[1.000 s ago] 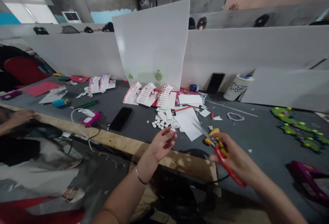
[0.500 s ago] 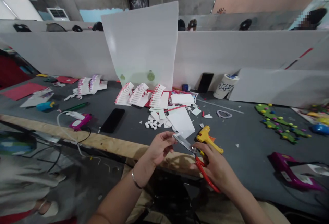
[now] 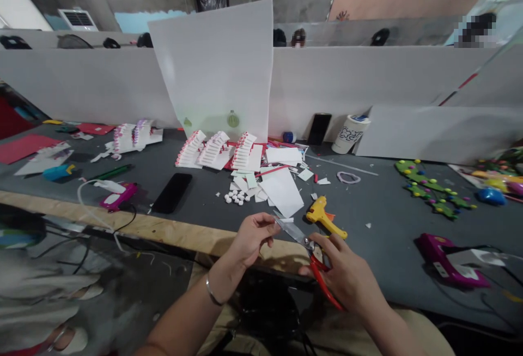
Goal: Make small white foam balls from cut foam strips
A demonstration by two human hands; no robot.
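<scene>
My right hand (image 3: 341, 269) grips a pair of scissors (image 3: 323, 285) by the red handles. The metal blades point up and left toward my left hand (image 3: 257, 236), whose thumb and forefinger are pinched at the blade tips. A small piece of white paper (image 3: 287, 219) shows at those fingertips, against the blades; part of it is hidden. Just beyond the scissors lies a yellow glue gun (image 3: 322, 216). A larger white sheet (image 3: 283, 189) and a cluster of small white balls (image 3: 237, 197) lie on the grey table (image 3: 204, 211) past my left hand.
Fan-like rows of white strips with red tips (image 3: 244, 151) stand before an upright white board (image 3: 216, 67). A black phone (image 3: 172, 192) and a magenta device (image 3: 118, 197) lie left. At right are a paper cup (image 3: 349, 135), green beaded pieces (image 3: 429, 187) and another magenta device (image 3: 449, 263).
The view has turned slightly right, so the table's things sit farther left. Both hands stay together at the scissors, and the small white piece shows a little lower against the blades.
</scene>
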